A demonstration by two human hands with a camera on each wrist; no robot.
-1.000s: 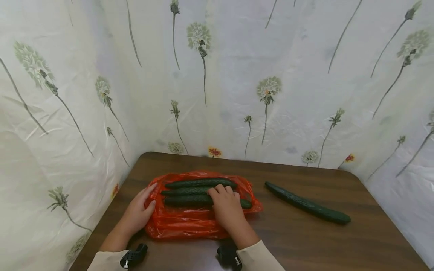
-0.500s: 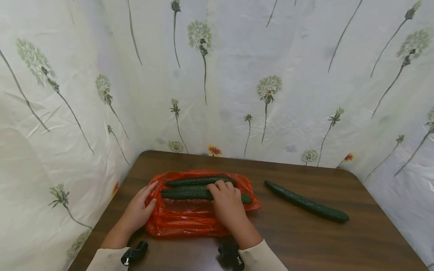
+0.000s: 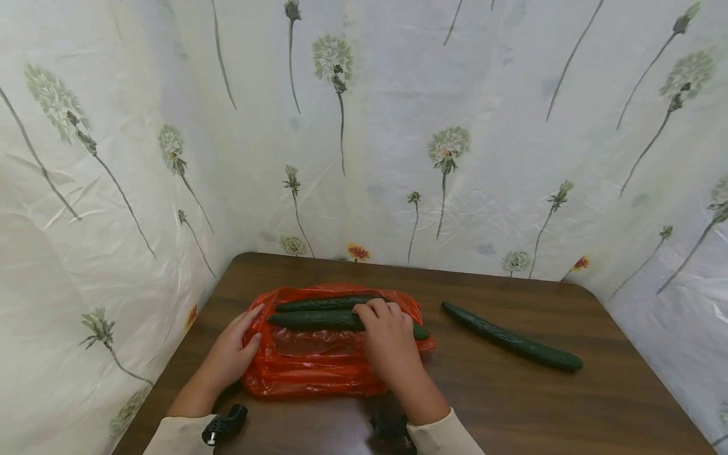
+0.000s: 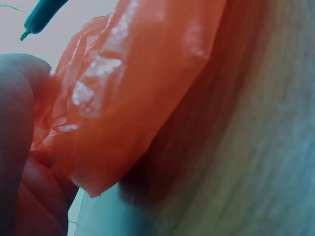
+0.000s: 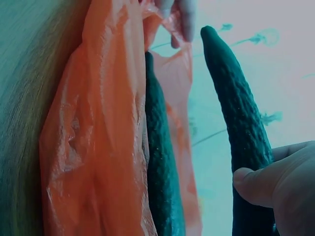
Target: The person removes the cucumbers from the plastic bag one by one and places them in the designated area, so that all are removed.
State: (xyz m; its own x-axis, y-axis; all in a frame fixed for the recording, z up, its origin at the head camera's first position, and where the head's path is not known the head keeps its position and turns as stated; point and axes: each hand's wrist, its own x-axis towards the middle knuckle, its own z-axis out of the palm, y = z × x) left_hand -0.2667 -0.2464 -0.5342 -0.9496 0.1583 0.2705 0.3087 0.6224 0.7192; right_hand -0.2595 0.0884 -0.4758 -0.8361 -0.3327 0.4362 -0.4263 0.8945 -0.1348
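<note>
Brown table [image 3: 500, 417] stands before floral sheeting [image 3: 381, 126]; wood extends from the loose cucumber [image 3: 512, 340] to the right edge. Left hand [image 3: 232, 352] grips the red bag [image 3: 313, 379]; right hand [image 3: 392, 341] grips a second cucumber [image 3: 318, 320] above it.

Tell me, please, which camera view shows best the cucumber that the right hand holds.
The right wrist view: it shows the cucumber close up, with tip and bumpy skin, pinched by the right hand. The head view shows it smaller, partly covered by that hand. The left wrist view shows only a cucumber end, perhaps this one's.
</note>
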